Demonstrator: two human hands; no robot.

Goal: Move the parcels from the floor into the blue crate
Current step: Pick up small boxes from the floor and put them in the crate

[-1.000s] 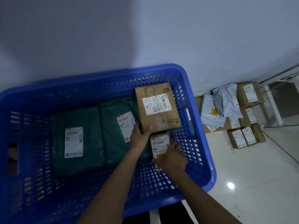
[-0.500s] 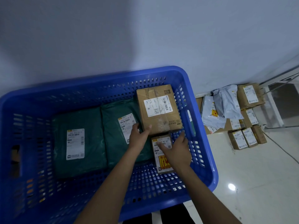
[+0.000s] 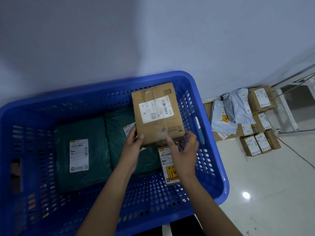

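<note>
The blue crate (image 3: 216,169) fills the lower left of the head view. Inside it, a large cardboard box (image 3: 157,114) is tilted up at the far right corner, gripped at its near edge by my left hand (image 3: 132,147) and my right hand (image 3: 183,154). Under its near edge lies a small box (image 3: 166,160) with a white label and an orange sticker. Two green mailer bags (image 3: 81,150) lie flat on the crate floor to the left. A pile of parcels (image 3: 245,120) rests on the floor by the wall at the right.
The crate stands against a pale wall (image 3: 153,40). The white tiled floor (image 3: 272,193) stretches out right of the crate. A glass door frame (image 3: 289,109) and a thin cable (image 3: 298,155) sit beside the parcel pile.
Both hands left the small box and took hold of the large cardboard box, whose near edge has risen off the crate floor. The small box now lies flat.
</note>
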